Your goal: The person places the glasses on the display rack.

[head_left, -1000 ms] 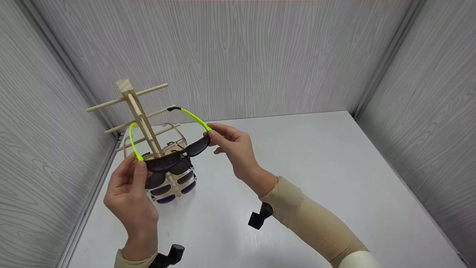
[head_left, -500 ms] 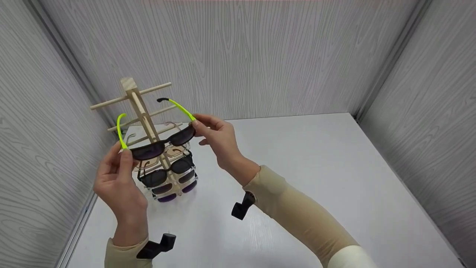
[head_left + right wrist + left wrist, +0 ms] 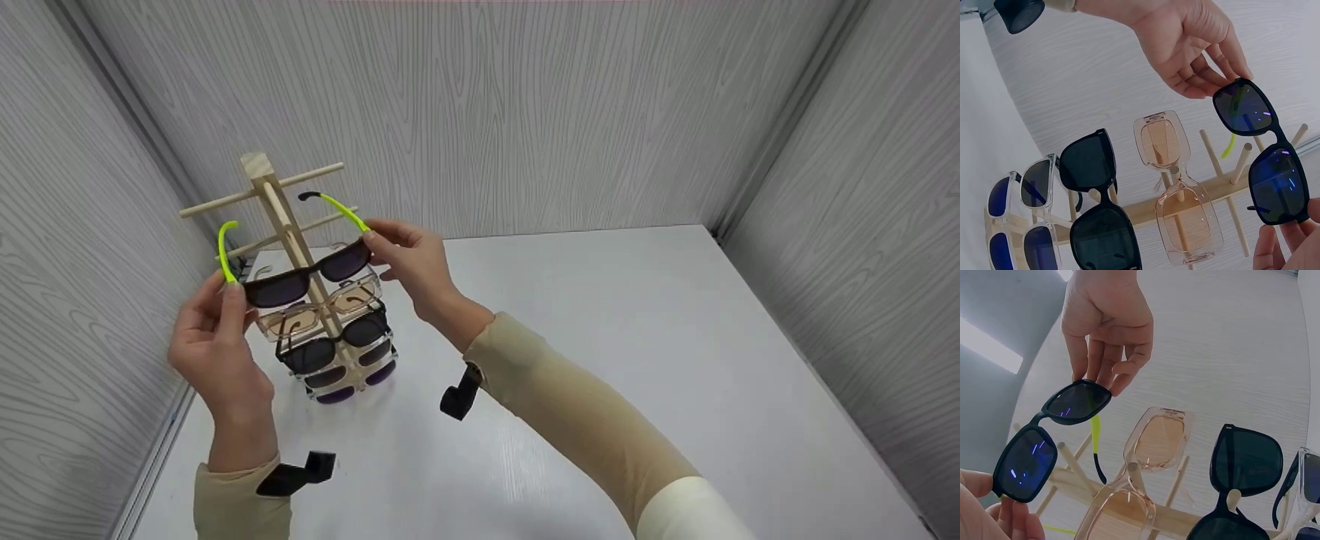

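Observation:
Dark-framed sunglasses [image 3: 279, 289] with bright yellow-green temples hang between both hands, lenses facing me. My left hand [image 3: 217, 352] pinches the left hinge corner between thumb and fingers. At the opposite corner, my right hand [image 3: 416, 266] pinches the frame where the temple starts. Both temples are unfolded and point away, toward a wooden eyewear stand [image 3: 274, 202]. In the left wrist view the held pair's lenses [image 3: 1027, 461] stand close to the stand's pegs; whether they touch cannot be told. Just below in the head view sits a clear-framed pair with peach lenses [image 3: 296, 321].
Lower on the stand are black sunglasses [image 3: 311, 356] and further clear-framed pairs with dark or purple lenses [image 3: 335, 395]. The top crossbar [image 3: 217, 203] bears no glasses. A white tabletop [image 3: 600, 337] lies beneath, with grey wood-grain panels [image 3: 480, 112] around it.
Both hands have carried the yellow-green-templed sunglasses left and upward across the front of the stand. The peach-lensed pair beneath shows more now.

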`<state>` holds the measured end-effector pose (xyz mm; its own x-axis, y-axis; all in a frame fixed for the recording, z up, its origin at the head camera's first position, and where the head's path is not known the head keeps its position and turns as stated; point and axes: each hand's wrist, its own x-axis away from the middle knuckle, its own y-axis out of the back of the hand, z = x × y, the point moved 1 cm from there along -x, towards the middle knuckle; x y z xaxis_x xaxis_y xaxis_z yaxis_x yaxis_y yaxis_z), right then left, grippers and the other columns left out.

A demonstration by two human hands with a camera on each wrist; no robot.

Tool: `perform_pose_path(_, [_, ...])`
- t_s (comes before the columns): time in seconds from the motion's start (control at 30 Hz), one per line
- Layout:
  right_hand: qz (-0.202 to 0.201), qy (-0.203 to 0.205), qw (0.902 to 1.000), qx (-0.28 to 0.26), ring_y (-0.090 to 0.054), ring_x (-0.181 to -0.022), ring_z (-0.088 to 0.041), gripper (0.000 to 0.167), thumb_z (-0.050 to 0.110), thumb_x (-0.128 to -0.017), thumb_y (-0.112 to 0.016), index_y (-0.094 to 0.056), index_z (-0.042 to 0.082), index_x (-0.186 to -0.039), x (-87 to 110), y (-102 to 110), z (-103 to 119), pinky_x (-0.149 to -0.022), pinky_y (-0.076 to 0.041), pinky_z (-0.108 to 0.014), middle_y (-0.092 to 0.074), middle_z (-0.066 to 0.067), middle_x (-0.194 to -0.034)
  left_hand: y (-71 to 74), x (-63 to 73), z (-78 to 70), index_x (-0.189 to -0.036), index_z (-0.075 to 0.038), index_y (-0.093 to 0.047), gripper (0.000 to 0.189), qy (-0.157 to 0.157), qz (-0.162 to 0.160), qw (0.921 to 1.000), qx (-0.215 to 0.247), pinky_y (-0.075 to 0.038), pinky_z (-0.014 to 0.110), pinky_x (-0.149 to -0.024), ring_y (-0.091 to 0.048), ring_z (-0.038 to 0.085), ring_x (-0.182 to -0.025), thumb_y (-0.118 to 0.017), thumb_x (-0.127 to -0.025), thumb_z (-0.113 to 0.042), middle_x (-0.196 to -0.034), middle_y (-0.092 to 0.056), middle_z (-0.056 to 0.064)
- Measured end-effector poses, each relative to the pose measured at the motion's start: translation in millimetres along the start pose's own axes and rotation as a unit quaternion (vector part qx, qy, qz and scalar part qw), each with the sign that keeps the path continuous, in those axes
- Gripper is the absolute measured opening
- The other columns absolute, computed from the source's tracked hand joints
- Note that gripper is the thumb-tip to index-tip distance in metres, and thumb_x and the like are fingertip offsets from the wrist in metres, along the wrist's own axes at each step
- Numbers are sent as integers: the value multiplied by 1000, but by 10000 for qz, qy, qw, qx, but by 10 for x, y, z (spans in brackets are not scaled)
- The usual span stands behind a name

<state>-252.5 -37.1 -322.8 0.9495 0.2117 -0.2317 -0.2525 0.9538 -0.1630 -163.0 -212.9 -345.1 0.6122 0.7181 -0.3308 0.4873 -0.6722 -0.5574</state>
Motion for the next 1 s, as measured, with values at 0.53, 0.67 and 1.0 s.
perform_pose_path(0.53, [-202, -626, 9978, 3, -62, -68, -20, 20, 10, -89, -63, -67, 3, -107, -164, -95, -102, -58, -51, -29, -65, -4, -84, 79, -175, 144, -106, 3, -67, 26, 168, -94, 9987, -465, -50, 21, -62, -56, 16, -72, -70, -82, -7, -82, -57, 11])
perform_pose_path(0.67, [-257, -623, 9977, 81, -63, -70, -23, 20, 9, -89, -63, -67, 2, -107, -190, -75, -119, -59, -52, -30, -65, -4, -84, 84, -200, 191, -106, 3, -67, 27, 121, 27, 9977, -669, -50, 21, -62, -57, 16, -71, -71, -82, -9, -81, -58, 11])
perform_pose_path(1.0, [-97, -263, 9988, 410, -60, -70, -21, 21, 10, -89, -63, -66, -1, -106, -218, -67, -160, -60, -52, -30, -65, -6, -84, 145, -261, 247, -105, 1, -67, 26, 182, 120, 9963, -828, -49, 22, -60, -60, 17, -71, -70, -83, -10, -81, -61, 11])
